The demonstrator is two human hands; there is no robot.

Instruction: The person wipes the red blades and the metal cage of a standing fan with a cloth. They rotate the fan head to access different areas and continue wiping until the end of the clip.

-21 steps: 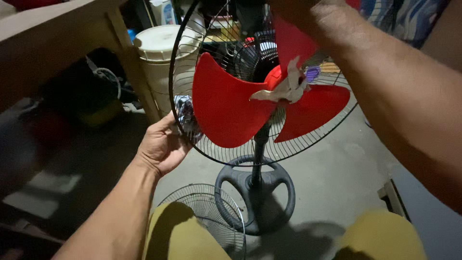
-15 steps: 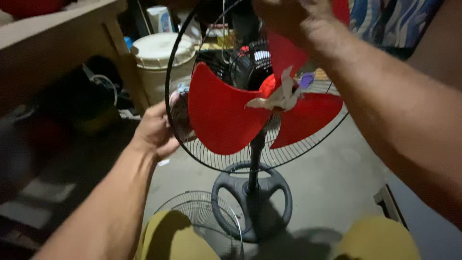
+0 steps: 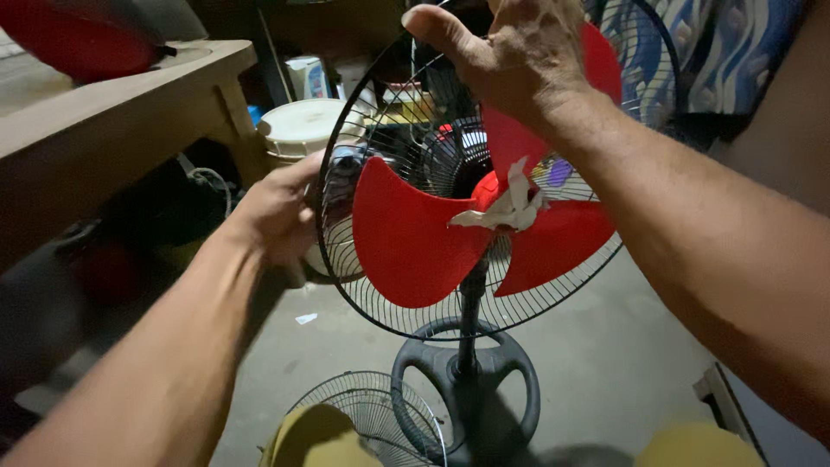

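On the concrete floor (image 3: pixel 605 346) between your knees stands the fan (image 3: pixel 467 225) on its round dark base (image 3: pixel 467 389). Your left hand (image 3: pixel 277 216) has its grip closed around the left rim of the rear guard (image 3: pixel 346 268), while your right hand (image 3: pixel 519 52) clamps the guard's top edge, thumb hooked over the wire. The red blades (image 3: pixel 415 242) are bare to you: the front guard (image 3: pixel 372 415) is already off and lies on the floor by your left knee. A scrap of pale cloth or tape (image 3: pixel 510 203) sits over the hub, so the blades are yet to come off, as far as I can judge. At the desk (image 3: pixel 112 112) edge on your left, a white lidded bucket (image 3: pixel 303 130) stands on the floor, and behind it a small white carton (image 3: pixel 307 78) with blue print.
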